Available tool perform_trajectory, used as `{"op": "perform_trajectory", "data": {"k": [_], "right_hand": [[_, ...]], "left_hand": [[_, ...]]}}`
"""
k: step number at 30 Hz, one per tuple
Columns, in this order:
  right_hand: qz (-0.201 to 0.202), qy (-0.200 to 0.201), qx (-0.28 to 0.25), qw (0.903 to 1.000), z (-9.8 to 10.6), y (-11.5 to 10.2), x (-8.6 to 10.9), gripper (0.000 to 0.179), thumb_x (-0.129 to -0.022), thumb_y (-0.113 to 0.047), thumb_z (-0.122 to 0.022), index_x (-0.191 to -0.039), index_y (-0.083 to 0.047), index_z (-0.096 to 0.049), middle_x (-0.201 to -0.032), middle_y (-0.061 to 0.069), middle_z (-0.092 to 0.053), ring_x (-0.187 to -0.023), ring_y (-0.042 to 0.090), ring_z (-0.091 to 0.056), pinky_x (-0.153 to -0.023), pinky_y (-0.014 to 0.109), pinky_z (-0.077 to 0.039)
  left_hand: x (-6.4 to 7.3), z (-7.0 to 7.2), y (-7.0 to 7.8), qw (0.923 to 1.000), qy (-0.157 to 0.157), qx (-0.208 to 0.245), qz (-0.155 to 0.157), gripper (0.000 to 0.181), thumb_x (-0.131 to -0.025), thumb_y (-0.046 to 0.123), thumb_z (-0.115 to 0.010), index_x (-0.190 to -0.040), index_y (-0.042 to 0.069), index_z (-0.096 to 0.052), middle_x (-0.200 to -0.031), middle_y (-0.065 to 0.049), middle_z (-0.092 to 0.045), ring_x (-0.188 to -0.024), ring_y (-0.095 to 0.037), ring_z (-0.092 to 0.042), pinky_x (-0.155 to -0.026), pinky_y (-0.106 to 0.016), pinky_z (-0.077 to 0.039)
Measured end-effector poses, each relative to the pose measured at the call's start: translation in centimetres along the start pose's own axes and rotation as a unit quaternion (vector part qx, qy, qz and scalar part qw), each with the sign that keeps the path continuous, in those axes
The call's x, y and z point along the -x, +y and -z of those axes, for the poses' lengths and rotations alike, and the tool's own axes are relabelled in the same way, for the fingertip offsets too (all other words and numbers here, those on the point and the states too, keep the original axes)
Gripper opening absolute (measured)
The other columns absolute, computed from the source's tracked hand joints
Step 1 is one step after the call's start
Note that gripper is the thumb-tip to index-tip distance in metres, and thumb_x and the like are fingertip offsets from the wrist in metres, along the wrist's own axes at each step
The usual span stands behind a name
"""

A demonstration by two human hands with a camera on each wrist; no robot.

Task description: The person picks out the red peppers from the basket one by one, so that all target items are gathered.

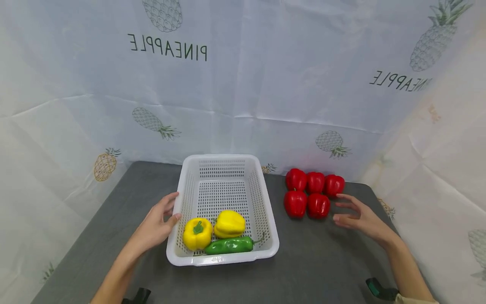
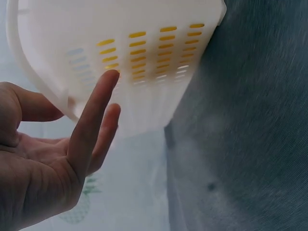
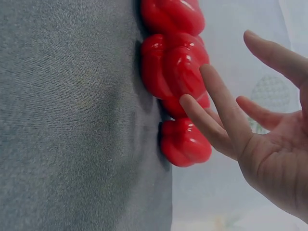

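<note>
A white plastic basket [image 1: 270, 219] with slotted walls stands on the dark table. Inside, near its front, lie two yellow bell peppers [image 1: 230, 224] and a long green chili pepper [image 1: 230, 245]. My left hand [image 1: 156, 223] is at the basket's left rim, thumb and fingers spread; in the left wrist view its fingers extend along the outer wall [image 2: 144, 96]. Several red bell peppers [image 1: 295, 204] sit in two rows right of the basket. Just right of them, my right hand [image 1: 358, 217] hovers with spread, slightly bent fingers, holding nothing.
A dark grey table [image 1: 311, 261] lies under everything. White cloth with pineapple prints [image 1: 243, 84] hangs behind it and along both sides, close to the table's back edge. The red peppers sit near that back edge.
</note>
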State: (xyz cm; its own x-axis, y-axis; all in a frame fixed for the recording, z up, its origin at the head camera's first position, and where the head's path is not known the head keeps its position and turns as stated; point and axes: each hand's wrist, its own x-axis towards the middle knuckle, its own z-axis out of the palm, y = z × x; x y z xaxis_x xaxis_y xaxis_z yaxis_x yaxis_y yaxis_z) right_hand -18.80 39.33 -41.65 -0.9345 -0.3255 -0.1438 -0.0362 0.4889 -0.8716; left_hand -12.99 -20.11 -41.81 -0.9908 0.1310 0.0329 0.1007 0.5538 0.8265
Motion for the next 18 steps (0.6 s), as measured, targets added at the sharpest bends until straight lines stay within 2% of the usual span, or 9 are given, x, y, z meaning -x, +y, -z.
{"op": "perform_trajectory", "data": {"k": [2, 3, 6, 9, 14, 18], "right_hand": [[0.008, 0.001, -0.005, 1.0000, -0.1, 0.0, 0.4, 0.082, -0.106, -0.013, -0.069, -0.168, 0.002, -0.017, -0.164, 0.043, -0.033, -0.116, 0.009, -0.078, -0.092, 0.027, -0.068], [0.013, 0.002, -0.007, 0.9999, -0.1, 0.0, 0.6, 0.081, -0.106, -0.012, -0.068, -0.168, 0.002, -0.017, -0.162, 0.037, -0.040, -0.116, 0.007, -0.077, -0.092, 0.027, -0.068], [0.026, 0.001, -0.015, 0.9996, -0.2, -0.1, 1.2, 0.078, -0.106, -0.009, -0.067, -0.167, 0.001, -0.020, -0.154, 0.012, -0.054, -0.116, 0.003, -0.076, -0.093, 0.029, -0.068], [0.030, 0.005, -0.020, 0.9993, -0.4, -0.3, 1.6, 0.073, -0.106, -0.008, -0.067, -0.166, -0.005, -0.025, -0.141, -0.018, -0.055, -0.116, -0.002, -0.074, -0.092, 0.030, -0.069], [0.036, 0.011, -0.008, 0.9992, -0.8, -0.6, 2.0, 0.073, -0.106, -0.008, -0.068, -0.166, -0.007, -0.026, -0.139, -0.026, -0.056, -0.117, -0.005, -0.073, -0.091, 0.029, -0.069], [0.040, 0.015, -0.006, 0.9991, -1.2, -0.8, 2.2, 0.075, -0.105, -0.008, -0.069, -0.166, -0.006, -0.027, -0.139, -0.025, -0.056, -0.118, -0.005, -0.072, -0.091, 0.032, -0.069]], "left_hand": [[-0.6, 0.5, -0.3, 1.0000, -0.005, -0.002, -0.008, 0.068, -0.106, 0.002, -0.061, -0.164, -0.012, -0.028, -0.163, -0.031, -0.049, -0.133, -0.053, -0.063, -0.097, -0.062, -0.065], [-0.9, 0.7, -0.4, 0.9999, -0.007, -0.005, -0.014, 0.067, -0.106, 0.002, -0.061, -0.163, -0.012, -0.028, -0.162, -0.031, -0.050, -0.133, -0.053, -0.063, -0.097, -0.061, -0.065], [-1.7, 1.2, -0.8, 0.9992, -0.017, -0.006, -0.036, 0.067, -0.106, 0.001, -0.062, -0.162, -0.014, -0.029, -0.158, -0.032, -0.053, -0.130, -0.053, -0.066, -0.092, -0.059, -0.067], [-2.5, 1.7, -1.0, 0.9983, -0.030, -0.009, -0.049, 0.067, -0.106, -0.002, -0.061, -0.162, -0.015, -0.028, -0.155, -0.035, -0.055, -0.127, -0.054, -0.068, -0.089, -0.060, -0.068], [-3.2, 2.3, -1.1, 0.9982, -0.046, -0.011, -0.038, 0.066, -0.106, -0.002, -0.059, -0.163, -0.014, -0.026, -0.155, -0.037, -0.055, -0.128, -0.056, -0.067, -0.092, -0.063, -0.067], [-3.2, 2.7, -1.2, 0.9987, -0.042, -0.015, -0.024, 0.066, -0.106, -0.002, -0.058, -0.163, -0.013, -0.027, -0.155, -0.037, -0.055, -0.128, -0.056, -0.067, -0.092, -0.063, -0.067]]}}
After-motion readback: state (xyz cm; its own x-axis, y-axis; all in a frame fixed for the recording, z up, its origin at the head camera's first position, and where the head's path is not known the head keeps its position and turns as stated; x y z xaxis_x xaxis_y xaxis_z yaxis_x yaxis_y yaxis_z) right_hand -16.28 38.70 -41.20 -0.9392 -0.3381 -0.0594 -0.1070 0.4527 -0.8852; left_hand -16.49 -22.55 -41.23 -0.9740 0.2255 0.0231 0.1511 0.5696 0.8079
